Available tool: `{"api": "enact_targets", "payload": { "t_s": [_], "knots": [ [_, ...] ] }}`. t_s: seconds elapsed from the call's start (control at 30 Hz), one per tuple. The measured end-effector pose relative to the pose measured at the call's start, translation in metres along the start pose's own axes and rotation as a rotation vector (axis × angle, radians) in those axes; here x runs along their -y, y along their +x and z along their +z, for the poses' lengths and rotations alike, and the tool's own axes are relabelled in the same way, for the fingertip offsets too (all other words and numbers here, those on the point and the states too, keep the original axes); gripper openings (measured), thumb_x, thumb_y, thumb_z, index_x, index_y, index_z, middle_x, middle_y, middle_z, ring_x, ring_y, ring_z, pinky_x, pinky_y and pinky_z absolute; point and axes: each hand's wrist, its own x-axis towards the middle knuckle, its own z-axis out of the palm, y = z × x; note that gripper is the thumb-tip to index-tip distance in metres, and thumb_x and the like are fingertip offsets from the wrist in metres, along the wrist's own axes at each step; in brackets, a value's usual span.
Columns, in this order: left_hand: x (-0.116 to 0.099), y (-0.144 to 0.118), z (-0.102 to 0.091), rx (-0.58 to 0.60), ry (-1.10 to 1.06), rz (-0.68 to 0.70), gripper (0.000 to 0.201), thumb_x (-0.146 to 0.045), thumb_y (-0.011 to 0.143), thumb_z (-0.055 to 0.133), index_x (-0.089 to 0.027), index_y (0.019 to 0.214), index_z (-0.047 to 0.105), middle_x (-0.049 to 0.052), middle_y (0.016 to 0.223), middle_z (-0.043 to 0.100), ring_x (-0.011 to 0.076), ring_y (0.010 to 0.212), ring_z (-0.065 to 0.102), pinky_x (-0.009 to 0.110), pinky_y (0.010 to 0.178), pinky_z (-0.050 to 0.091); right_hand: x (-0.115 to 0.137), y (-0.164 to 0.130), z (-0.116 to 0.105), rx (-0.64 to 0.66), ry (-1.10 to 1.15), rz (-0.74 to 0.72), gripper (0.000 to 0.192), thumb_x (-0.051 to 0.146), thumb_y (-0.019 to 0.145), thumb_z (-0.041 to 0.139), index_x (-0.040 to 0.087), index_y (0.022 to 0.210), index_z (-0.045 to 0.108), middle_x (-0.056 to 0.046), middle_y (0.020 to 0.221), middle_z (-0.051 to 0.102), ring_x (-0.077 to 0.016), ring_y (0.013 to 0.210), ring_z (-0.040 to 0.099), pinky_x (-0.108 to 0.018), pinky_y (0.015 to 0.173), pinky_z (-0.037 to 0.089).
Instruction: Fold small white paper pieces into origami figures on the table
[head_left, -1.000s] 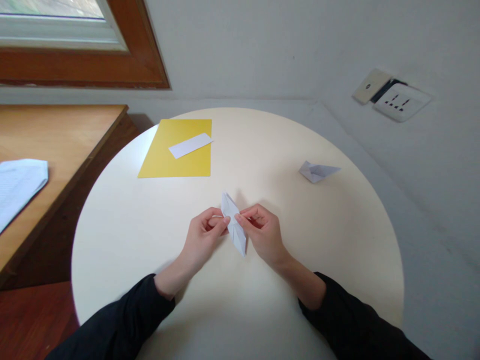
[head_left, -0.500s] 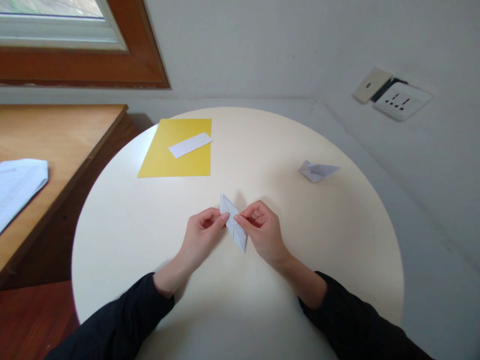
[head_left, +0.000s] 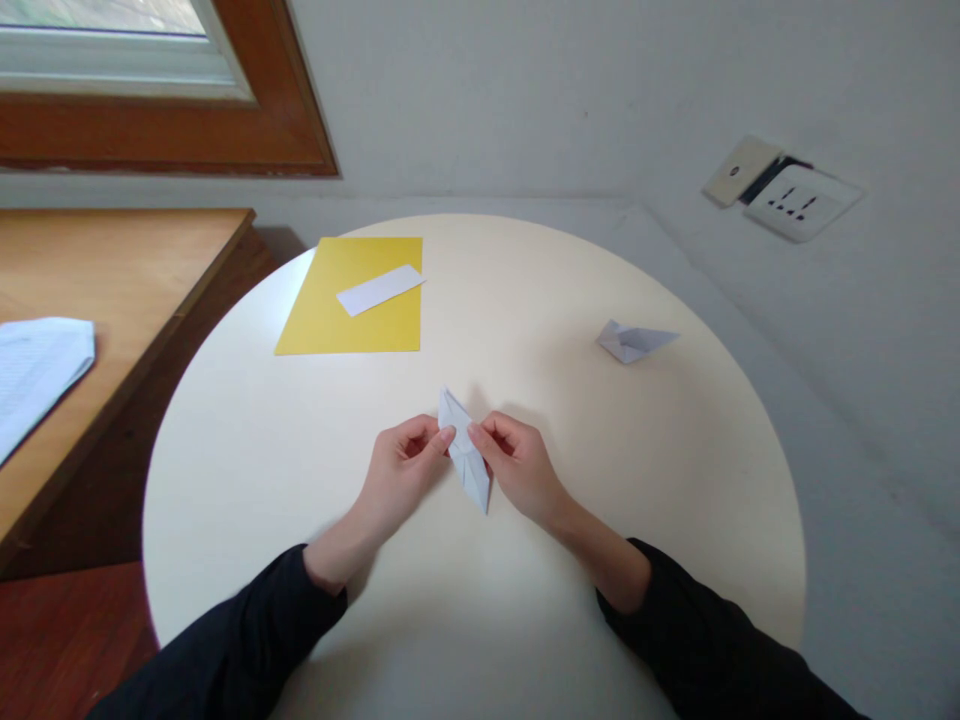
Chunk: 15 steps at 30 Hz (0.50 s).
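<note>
A folded white paper (head_left: 469, 466), long and pointed at both ends, is held between my two hands above the middle of the round table. My left hand (head_left: 399, 462) pinches its left edge, thumb on top and fingers curled beneath. On the opposite edge, my right hand (head_left: 527, 465) grips it the same way, its thumb lying on the face of the paper. Crease lines run along the upper face. The underside and most of my fingertips are hidden.
On the white round table (head_left: 262, 450) lies a yellow sheet (head_left: 307, 320) with a white paper strip (head_left: 381, 290) across it. To the right sits another folded paper piece (head_left: 636, 342). A wooden desk (head_left: 135, 270) with papers (head_left: 45, 370) stands at left; wall sockets (head_left: 802, 203) are at right.
The fingers of my right hand have closed in more around the paper's right edge. The paper's near tip has shifted slightly left and toward me. My left hand has barely moved.
</note>
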Motion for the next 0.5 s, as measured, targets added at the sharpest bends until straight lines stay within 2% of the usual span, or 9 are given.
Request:
{"api": "enact_targets", "payload": {
  "t_s": [0.07, 0.27, 0.5],
  "knots": [
    [-0.0004, -0.0006, 0.0023, 0.012, -0.018, -0.028, 0.032, -0.045, 0.073, 0.063, -0.017, 0.06, 0.055, -0.001, 0.058, 0.057, 0.0122, 0.057, 0.051, 0.024, 0.057, 0.04, 0.0007, -0.0009, 0.0006, -0.021, -0.03, -0.003, 0.038, 0.046, 0.078, 0.054, 0.021, 0.056, 0.039, 0.007, 0.051, 0.036, -0.0078, 0.047, 0.032, -0.023, 0.044, 0.026],
    [0.0027, -0.0044, 0.0099, 0.113, 0.062, -0.084, 0.041, -0.052, 0.075, 0.058, -0.018, 0.055, 0.048, -0.001, 0.05, 0.054, 0.0113, 0.049, 0.049, 0.023, 0.05, 0.037, 0.0008, -0.0016, 0.0019, -0.084, -0.033, -0.006, 0.036, 0.046, 0.079, 0.053, 0.021, 0.057, 0.038, 0.007, 0.05, 0.035, -0.008, 0.047, 0.032, -0.022, 0.043, 0.026],
    [0.0081, -0.0042, 0.0079, 0.134, 0.027, -0.05, 0.045, -0.056, 0.076, 0.056, -0.018, 0.055, 0.043, -0.005, 0.048, 0.042, 0.0081, 0.047, 0.036, 0.021, 0.046, 0.028, 0.0024, 0.0001, -0.0001, -0.011, -0.027, 0.001, 0.042, 0.052, 0.078, 0.051, 0.021, 0.054, 0.035, 0.007, 0.05, 0.031, -0.0073, 0.046, 0.029, -0.022, 0.042, 0.023]
  ]
}}
